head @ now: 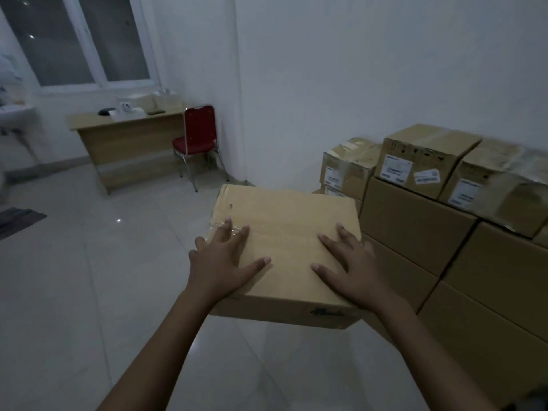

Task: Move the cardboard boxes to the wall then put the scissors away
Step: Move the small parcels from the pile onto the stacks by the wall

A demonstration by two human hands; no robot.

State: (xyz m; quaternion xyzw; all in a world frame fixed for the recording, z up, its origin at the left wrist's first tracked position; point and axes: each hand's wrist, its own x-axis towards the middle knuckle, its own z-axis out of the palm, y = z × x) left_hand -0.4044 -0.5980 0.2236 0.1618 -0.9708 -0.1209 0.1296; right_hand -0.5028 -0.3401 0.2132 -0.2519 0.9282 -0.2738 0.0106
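Note:
A brown cardboard box (284, 221) stands on the white tiled floor in the middle of the view, its taped top facing up. My left hand (221, 262) lies flat on the near left part of its top, fingers spread. My right hand (350, 265) lies flat on the near right part, fingers spread too. To the right, several more cardboard boxes (421, 221) are stacked against the white wall (355, 84), the upper ones bearing white labels. No scissors are in view.
A wooden desk (130, 143) with small items on it stands under a window at the back left, with a red chair (197, 137) beside it. A dark mat (17, 221) lies on the floor at the left edge. Open floor (89, 292) stretches to my left.

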